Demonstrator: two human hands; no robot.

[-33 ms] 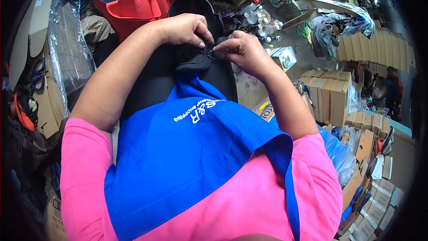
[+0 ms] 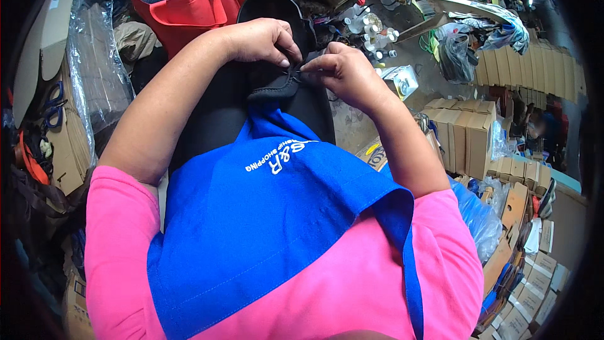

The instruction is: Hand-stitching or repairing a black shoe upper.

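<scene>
A black piece that looks like a shoe [image 2: 274, 92], with a stitched padded edge, lies across my dark-clad lap, its rounded end pointing away from me. My left hand [image 2: 267, 43] is closed on its edge, thumb and fingers pinching the material. Close beside it on the right, my right hand [image 2: 340, 72] is pinched at the same edge. A thin light glint shows at its fingertips, too small to name. The fingertips of both hands almost meet. Below the shoe, a blue apron [image 2: 251, 214] spreads over my pink shirt.
A red bag [image 2: 189, 16] stands beyond my left arm. Several small bottles [image 2: 371, 28] stand past my right hand. Cardboard boxes [image 2: 465, 135] are stacked at the right. Blue-handled scissors [image 2: 55, 106] and plastic-wrapped sheets [image 2: 104, 56] sit at the left.
</scene>
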